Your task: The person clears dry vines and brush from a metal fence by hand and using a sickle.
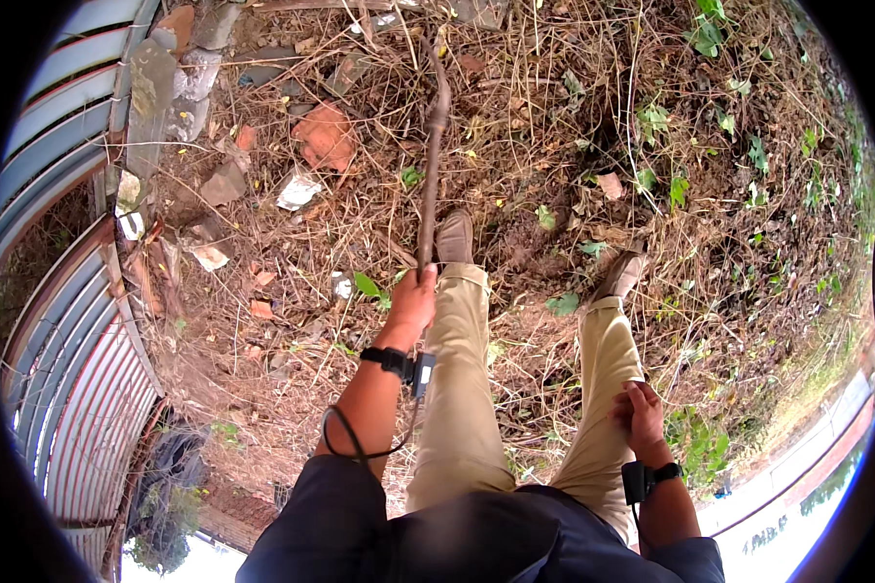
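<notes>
My left hand is wrapped round the near end of a long brown stick. The stick points away from me, knobbly partway along and bent toward its far tip, which lies among the dry stems. Beside my right leg, my right hand hangs with its fingers curled together near the knee. Whatever those fingers may hold is hidden. Dry grass and vines cover the ground under the stick. Both wrists wear black straps with small boxes and cables.
Along the left runs a corrugated metal sheet fence. Near it lie a broken red brick, grey stone slabs and a pale fragment. Green leafy weeds grow on the right. My shoes stand in the litter.
</notes>
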### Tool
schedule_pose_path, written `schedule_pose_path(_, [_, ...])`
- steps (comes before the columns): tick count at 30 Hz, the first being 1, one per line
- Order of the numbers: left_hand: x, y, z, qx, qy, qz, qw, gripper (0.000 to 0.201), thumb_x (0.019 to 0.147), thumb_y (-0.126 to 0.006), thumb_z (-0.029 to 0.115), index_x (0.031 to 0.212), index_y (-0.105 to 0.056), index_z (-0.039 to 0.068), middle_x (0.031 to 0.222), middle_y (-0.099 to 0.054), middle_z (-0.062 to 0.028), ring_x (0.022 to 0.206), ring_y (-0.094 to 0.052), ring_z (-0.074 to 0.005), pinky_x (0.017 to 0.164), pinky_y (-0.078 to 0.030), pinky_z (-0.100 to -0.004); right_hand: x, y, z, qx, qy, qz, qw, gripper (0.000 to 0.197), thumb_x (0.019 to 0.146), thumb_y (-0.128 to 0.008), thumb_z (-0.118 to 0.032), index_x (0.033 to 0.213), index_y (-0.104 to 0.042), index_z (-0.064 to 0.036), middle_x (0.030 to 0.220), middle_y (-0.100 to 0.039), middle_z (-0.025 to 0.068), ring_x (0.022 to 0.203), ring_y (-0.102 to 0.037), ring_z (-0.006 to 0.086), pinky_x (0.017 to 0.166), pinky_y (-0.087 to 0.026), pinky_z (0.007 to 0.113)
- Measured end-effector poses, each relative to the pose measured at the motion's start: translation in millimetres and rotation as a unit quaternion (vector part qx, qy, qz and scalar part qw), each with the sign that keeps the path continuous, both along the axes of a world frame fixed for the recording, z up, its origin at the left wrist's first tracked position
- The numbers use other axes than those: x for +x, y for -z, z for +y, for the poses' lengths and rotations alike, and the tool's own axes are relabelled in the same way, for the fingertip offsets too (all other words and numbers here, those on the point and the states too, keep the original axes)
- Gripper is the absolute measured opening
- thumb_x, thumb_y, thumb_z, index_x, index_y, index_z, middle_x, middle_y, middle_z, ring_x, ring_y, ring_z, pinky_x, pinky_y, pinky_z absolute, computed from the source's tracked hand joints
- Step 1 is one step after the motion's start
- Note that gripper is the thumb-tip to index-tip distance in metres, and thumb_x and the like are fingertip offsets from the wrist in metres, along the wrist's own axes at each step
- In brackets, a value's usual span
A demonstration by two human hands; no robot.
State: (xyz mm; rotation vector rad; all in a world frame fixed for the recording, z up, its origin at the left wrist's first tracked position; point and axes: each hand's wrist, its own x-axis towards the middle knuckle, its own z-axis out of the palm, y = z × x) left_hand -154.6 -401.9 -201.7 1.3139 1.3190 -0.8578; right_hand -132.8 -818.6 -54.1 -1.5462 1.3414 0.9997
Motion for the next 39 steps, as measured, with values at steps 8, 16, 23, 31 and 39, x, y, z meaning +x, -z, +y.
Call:
schedule_pose_path(8, [24, -82, 123, 0.315, -0.185, -0.32, 0.874, 0.053, 0.1, -0.03, 0.057, 0.075, -0.047, 0.014, 0.052, -0.042, 0.0042, 0.039, -0.043, -0.0076, 0.034, -0.035, -0.0218, 15, -2, 7, 0.004, -0.013, -0.008, 1.0, 0.02, 0.091, -0.064, -0.025, 0.101, -0.063, -0.0072, 0.075, -0.065, 0.0059, 0.052, -0.062, 0.0155, 0.045, -0.048, 0.027])
schedule_pose_path(16, [55, 27, 39, 0.374, 0.14, -0.117, 0.909, 0.045, 0.103, -0.035, 0.046, 0.079, -0.052, 0.012, 0.055, -0.047, 0.0022, 0.046, -0.047, -0.0103, 0.041, -0.038, -0.0273, 13, -6, -1, 0.008, -0.037, -0.03, 0.999, 0.022, 0.092, -0.062, -0.025, 0.105, -0.063, -0.0072, 0.076, -0.064, 0.0059, 0.052, -0.061, 0.0143, 0.045, -0.047, 0.026])
schedule_pose_path(23, [-52, 14, -20, -0.07, -0.163, -0.028, 0.984, 0.036, 0.099, -0.048, 0.044, 0.086, -0.048, 0.011, 0.056, -0.038, 0.0047, 0.039, -0.035, -0.0104, 0.037, -0.032, -0.0281, 11, -2, 3, 0.001, -0.021, -0.023, 1.0, 0.022, 0.092, -0.062, -0.025, 0.104, -0.063, -0.0065, 0.074, -0.063, 0.0048, 0.051, -0.058, 0.0122, 0.046, -0.046, 0.025])
schedule_pose_path(31, [77, -78, 172, 0.403, -0.255, -0.351, 0.806, 0.056, 0.102, -0.028, 0.054, 0.068, -0.048, 0.014, 0.053, -0.045, 0.0017, 0.04, -0.042, -0.0105, 0.039, -0.037, -0.0258, 20, -4, -1, 0.009, -0.025, -0.034, 0.999, 0.021, 0.093, -0.062, -0.024, 0.103, -0.063, -0.0062, 0.075, -0.064, 0.0056, 0.05, -0.059, 0.0136, 0.045, -0.046, 0.026])
schedule_pose_path(39, [6, 46, -21, -0.126, 0.014, 0.086, 0.988, 0.043, 0.101, -0.039, 0.048, 0.085, -0.047, 0.009, 0.055, -0.038, 0.0025, 0.047, -0.041, -0.0132, 0.046, -0.037, -0.0321, 18, -9, -4, 0.003, -0.021, -0.025, 0.999, 0.02, 0.093, -0.06, -0.023, 0.104, -0.063, -0.0065, 0.075, -0.063, 0.0056, 0.05, -0.06, 0.0144, 0.044, -0.046, 0.026])
